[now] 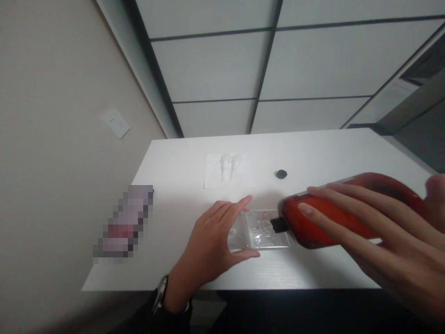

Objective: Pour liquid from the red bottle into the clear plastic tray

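Note:
My left hand (pixel 217 236) spans a clear plastic case (pixel 266 232), fingers at its far edge and thumb at its near edge. The case lies flat on the white table and has two sections side by side. My right hand (pixel 378 222) is wrapped round a large red bottle (pixel 327 218). That bottle is tilted nearly onto its side, its black, ridged neck (pixel 279 225) pointing left over the case's right section. Whether any liquid is coming out, I cannot tell. Beyond the case, a small round black cap (pixel 281 174) rests on the table.
On a white paper napkin (pixel 212 172) at the back lie two small translucent pieces (pixel 231 166). A pixelated pinkish oblong thing (pixel 127 218) is at the table's left edge. The wall with a socket (pixel 116 123) stands left, and white panels (pixel 215 69) rise behind.

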A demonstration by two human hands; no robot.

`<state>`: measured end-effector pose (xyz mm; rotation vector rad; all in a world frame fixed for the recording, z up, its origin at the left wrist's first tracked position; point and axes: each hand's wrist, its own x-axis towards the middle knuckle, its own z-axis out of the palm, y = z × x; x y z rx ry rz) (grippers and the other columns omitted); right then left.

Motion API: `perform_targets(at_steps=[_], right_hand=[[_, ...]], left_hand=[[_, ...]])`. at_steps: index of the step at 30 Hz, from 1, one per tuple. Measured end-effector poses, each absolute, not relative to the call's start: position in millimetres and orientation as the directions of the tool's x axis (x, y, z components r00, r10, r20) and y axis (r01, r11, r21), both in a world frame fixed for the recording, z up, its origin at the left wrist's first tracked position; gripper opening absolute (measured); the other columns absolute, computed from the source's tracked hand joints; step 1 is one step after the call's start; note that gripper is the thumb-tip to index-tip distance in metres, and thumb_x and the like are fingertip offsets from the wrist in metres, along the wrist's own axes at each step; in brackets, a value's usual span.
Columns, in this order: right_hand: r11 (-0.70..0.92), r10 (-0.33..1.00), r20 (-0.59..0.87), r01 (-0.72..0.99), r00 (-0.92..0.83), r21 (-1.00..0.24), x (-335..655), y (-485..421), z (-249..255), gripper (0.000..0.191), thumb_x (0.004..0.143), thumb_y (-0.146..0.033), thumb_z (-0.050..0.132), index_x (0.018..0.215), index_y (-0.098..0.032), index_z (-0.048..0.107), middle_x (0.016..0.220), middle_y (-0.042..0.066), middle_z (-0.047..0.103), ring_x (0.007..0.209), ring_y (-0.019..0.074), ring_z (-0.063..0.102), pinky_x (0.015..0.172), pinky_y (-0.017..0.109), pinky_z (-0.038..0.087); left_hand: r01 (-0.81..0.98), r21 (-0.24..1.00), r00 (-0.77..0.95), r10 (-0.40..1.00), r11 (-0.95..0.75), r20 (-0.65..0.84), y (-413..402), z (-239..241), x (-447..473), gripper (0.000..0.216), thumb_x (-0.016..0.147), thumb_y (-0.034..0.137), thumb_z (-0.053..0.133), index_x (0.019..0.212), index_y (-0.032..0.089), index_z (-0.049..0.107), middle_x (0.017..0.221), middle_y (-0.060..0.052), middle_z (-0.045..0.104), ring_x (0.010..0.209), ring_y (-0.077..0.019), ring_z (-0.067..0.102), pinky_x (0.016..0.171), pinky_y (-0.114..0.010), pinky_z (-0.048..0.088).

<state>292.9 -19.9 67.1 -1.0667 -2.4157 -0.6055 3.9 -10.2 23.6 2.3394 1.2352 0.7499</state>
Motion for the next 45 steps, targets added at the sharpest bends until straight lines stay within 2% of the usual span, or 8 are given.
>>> perform_targets(at_steps=[10,14,20,27,31,34,38,45], right_hand=[[0.604,0.553,0.5,0.734,-0.666,0.31,290,-18,78,0.083,0.095,-0.002,0.032,0.171,-0.033,0.015,0.138,0.005,0.072,0.115,0.0288,0.071,0.13,0.066,0.017],[0.614,0.535,0.489,0.714,-0.689,0.335,290,-16,79,0.083,0.092,0.0,0.031,0.169,-0.029,0.021,0.136,0.007,0.072,0.112,0.0292,0.073,0.13,0.066,0.018],[0.641,0.523,0.501,0.706,-0.689,0.301,288,-17,84,0.078,0.091,0.002,0.034,0.163,-0.029,0.037,0.136,0.007,0.073,0.112,0.0291,0.074,0.131,0.064,0.015],[0.648,0.527,0.498,0.705,-0.689,0.289,291,-17,82,0.082,0.093,0.001,0.034,0.167,-0.032,0.029,0.145,0.006,0.068,0.122,0.0288,0.071,0.131,0.063,0.018],[0.651,0.533,0.485,0.702,-0.694,0.289,292,-18,81,0.08,0.094,0.001,0.033,0.166,-0.033,0.032,0.154,0.003,0.061,0.133,0.0266,0.065,0.133,0.06,0.016],[0.654,0.52,0.488,0.694,-0.701,0.3,292,-19,82,0.078,0.094,0.001,0.032,0.164,-0.033,0.036,0.154,0.003,0.06,0.137,0.026,0.062,0.133,0.06,0.015],[0.689,0.513,0.455,0.665,-0.728,0.287,292,-18,85,0.077,0.095,-0.001,0.03,0.166,-0.031,0.033,0.154,0.003,0.061,0.145,0.0257,0.055,0.133,0.06,0.016],[0.708,0.5,0.451,0.649,-0.739,0.279,287,-17,88,0.085,0.092,0.001,0.03,0.17,-0.03,0.021,0.155,0.004,0.06,0.139,0.027,0.061,0.134,0.058,0.018]], left_hand=[[0.623,0.596,0.458,0.854,-0.507,0.248,-10,24,3,0.114,0.069,0.027,0.1,0.158,0.03,0.028,0.135,-0.007,0.07,0.118,-0.0298,0.065,0.104,-0.049,0.055],[0.619,0.604,0.454,0.856,-0.502,0.246,-10,23,3,0.117,0.068,0.027,0.1,0.158,0.03,0.026,0.134,-0.007,0.07,0.118,-0.0295,0.065,0.104,-0.049,0.055],[0.618,0.613,0.452,0.861,-0.492,0.234,-10,21,4,0.119,0.069,0.027,0.1,0.159,0.031,0.024,0.135,-0.007,0.069,0.119,-0.0301,0.065,0.105,-0.05,0.055],[0.612,0.622,0.455,0.861,-0.488,0.229,-10,23,4,0.119,0.069,0.027,0.1,0.159,0.031,0.022,0.136,-0.007,0.069,0.119,-0.03,0.064,0.105,-0.05,0.054],[0.614,0.626,0.452,0.864,-0.481,0.221,-9,23,3,0.118,0.07,0.029,0.1,0.159,0.03,0.023,0.136,-0.007,0.069,0.118,-0.03,0.064,0.104,-0.049,0.055],[0.609,0.626,0.456,0.861,-0.487,0.226,-9,23,3,0.116,0.071,0.029,0.099,0.159,0.029,0.024,0.135,-0.007,0.07,0.118,-0.03,0.064,0.104,-0.049,0.055],[0.61,0.634,0.455,0.865,-0.475,0.21,-9,23,3,0.113,0.071,0.03,0.099,0.159,0.029,0.026,0.134,-0.008,0.07,0.118,-0.0306,0.064,0.104,-0.05,0.054],[0.606,0.646,0.457,0.868,-0.464,0.195,-9,23,2,0.11,0.073,0.031,0.098,0.158,0.028,0.029,0.135,-0.009,0.069,0.118,-0.0317,0.064,0.104,-0.051,0.055]])
